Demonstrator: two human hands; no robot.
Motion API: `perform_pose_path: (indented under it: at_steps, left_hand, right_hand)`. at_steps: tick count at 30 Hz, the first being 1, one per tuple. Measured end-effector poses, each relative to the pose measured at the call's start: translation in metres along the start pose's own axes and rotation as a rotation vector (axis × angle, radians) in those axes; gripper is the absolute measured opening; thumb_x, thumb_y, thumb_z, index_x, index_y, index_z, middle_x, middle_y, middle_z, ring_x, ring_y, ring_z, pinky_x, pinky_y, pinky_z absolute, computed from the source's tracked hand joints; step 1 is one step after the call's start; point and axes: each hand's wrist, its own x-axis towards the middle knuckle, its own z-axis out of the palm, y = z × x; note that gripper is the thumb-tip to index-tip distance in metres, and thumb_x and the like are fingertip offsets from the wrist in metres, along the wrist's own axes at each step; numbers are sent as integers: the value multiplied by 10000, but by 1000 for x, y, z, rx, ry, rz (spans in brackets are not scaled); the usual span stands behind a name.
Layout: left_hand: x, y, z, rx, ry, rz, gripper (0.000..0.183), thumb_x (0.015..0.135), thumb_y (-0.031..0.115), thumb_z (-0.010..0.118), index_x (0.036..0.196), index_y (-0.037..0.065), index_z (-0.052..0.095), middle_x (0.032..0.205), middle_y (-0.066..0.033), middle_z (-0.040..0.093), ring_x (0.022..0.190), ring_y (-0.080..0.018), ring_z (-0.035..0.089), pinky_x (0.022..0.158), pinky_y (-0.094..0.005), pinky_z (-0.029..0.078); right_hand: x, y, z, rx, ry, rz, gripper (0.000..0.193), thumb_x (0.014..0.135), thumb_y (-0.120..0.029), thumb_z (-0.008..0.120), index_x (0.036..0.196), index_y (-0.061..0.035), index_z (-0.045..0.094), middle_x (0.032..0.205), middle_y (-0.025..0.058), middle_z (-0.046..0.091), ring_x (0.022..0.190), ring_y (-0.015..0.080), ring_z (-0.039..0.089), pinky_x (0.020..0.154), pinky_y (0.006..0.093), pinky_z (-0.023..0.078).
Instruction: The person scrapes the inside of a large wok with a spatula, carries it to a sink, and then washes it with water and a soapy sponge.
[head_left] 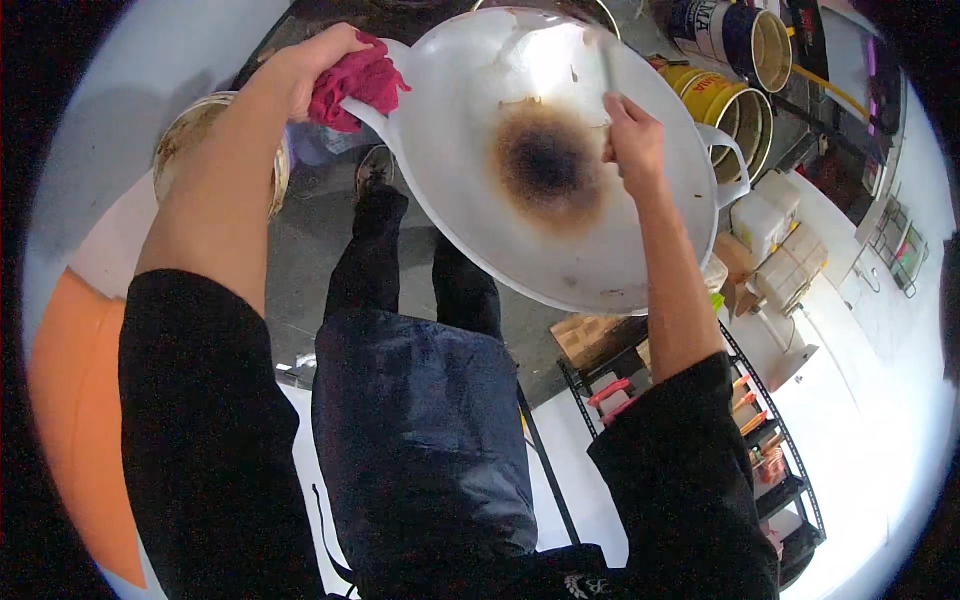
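Note:
A big pale metal wok [470, 215] spreads out in front of me, its inside facing me, with a round dark scorch at its middle and a few dark specks. My left hand [318, 72] is closed on the wok's left loop handle [366, 112] through a crumpled crimson cloth [360, 88]. Over the right half of the wok, my right hand [634, 142] is wrapped round a thin greyish tool [607, 75], blurred, whose kind I cannot make out. The right loop handle [738, 165] is free of any hand.
Yellow [735, 120] and dark-blue-and-white [735, 40] drums lie at the far right. Below them are whitish plastic jugs [770, 215] and a black shelf rack [785, 460] with packages. A stained whitish bucket [190, 135] stands behind my left forearm. An orange panel [75, 400] is at the left.

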Motion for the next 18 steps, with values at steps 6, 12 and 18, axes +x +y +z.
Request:
perform_pose_path:
  at_steps: [6, 12, 18]
  left_hand:
    - [-4, 3, 3, 29, 16, 18, 373, 873, 434, 455, 997, 161, 677, 879, -20, 714, 762, -191, 675, 645, -406, 536]
    - [-1, 1, 4, 6, -17, -4, 368, 869, 432, 474, 1022, 160, 667, 902, -24, 714, 776, -185, 675, 639, -397, 531]
    - [6, 1, 0, 32, -48, -10, 356, 878, 416, 470, 1023, 157, 667, 914, -19, 713, 778, -181, 674, 639, -394, 529]
  right_hand:
    - [26, 7, -42, 670, -75, 349, 358, 958, -231, 473, 1229, -2, 424, 682, 46, 457, 477, 113, 378, 423, 280, 376]
    - [63, 27, -2, 779, 28, 397, 244, 969, -210, 424, 1134, -31, 410, 761, 125, 491, 503, 133, 402, 428, 301, 374]
    - [63, 19, 60, 931, -249, 404, 192, 953, -189, 406, 1079, -44, 396, 759, 143, 523, 488, 140, 416, 404, 283, 360]
